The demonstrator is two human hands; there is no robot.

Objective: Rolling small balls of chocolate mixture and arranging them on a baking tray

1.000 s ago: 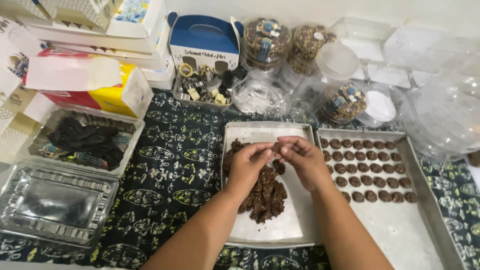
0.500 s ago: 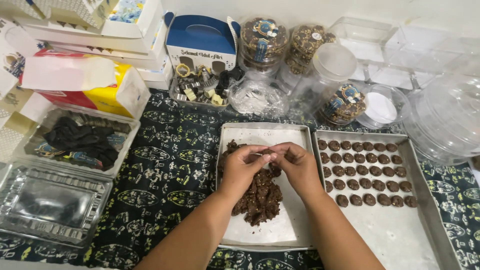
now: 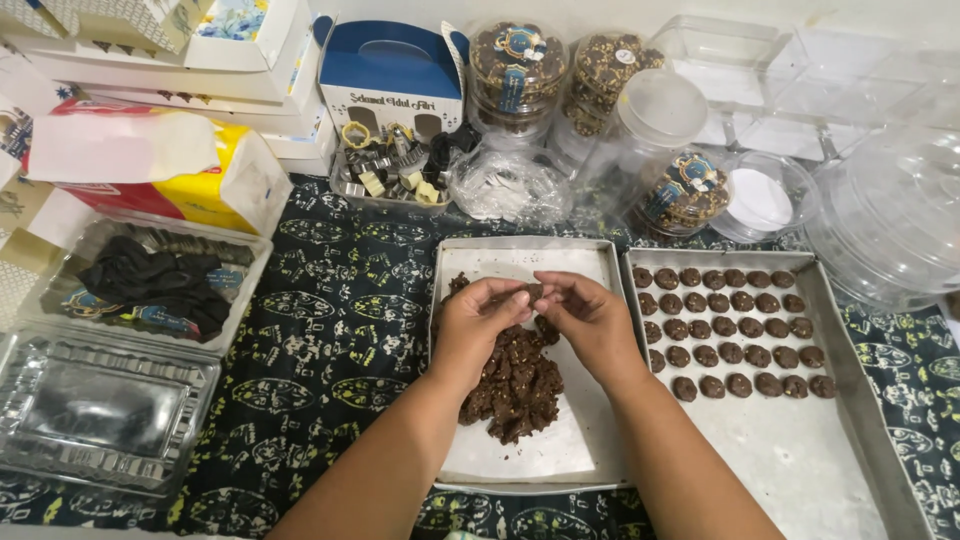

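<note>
Both hands meet over the dough tray point(image 3: 590, 460). The left hand point(image 3: 480, 325) and right hand point(image 3: 585, 315) pinch a small brown dough bit point(image 3: 533, 293) together, each grip closed on it, above the dough pile point(image 3: 515, 385). Round pieces point(image 3: 725, 325) sit in rows beside.

A dark patterned cloth-covered worktop point(image 3: 330, 340) is carrying everything here. Two rectangular metal baking trays are lying side by side on it: the left tray point(image 3: 455, 262) is sitting just beside the right tray point(image 3: 850, 400). At the left edge, an empty clear plastic clamshell box point(image 3: 100, 410) is lying near a clear plastic tray of black wrapped pieces point(image 3: 150, 285). Along the far side, a yellow and red tissue pack point(image 3: 170, 170), a blue and white gable-top carton point(image 3: 395, 70), a clear tray of metal cookie cutters point(image 3: 385, 175), round clear plastic jars point(image 3: 520, 70) and stacked white boxes point(image 3: 180, 50) are standing.
</note>
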